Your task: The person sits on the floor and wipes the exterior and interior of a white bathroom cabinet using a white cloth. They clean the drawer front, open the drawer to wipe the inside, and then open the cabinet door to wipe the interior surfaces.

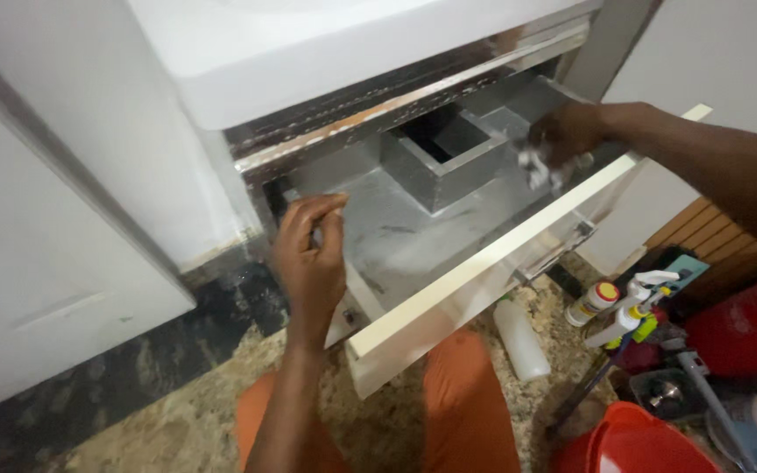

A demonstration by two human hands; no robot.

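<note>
Curled fingers of the left hand [310, 254] grip the drawer's [413, 232] near-left side wall; farther back, the right hand [562, 136] pinches a crumpled whitish cloth [538, 168] against the grey, smudged metal floor near the far-right corner. Leaning on the extended drawer could strain its runners.

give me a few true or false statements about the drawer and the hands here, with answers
1. The drawer is pulled open. True.
2. The right hand holds a crumpled rag inside the drawer. True.
3. The left hand rests on the red bucket. False: it grips the drawer's left side, far from the bucket.
4. A spray bottle stands inside the drawer. False: it is on the floor to the right, outside the drawer.
5. A grey box-shaped cutout sits at the back of the drawer. True.
</note>
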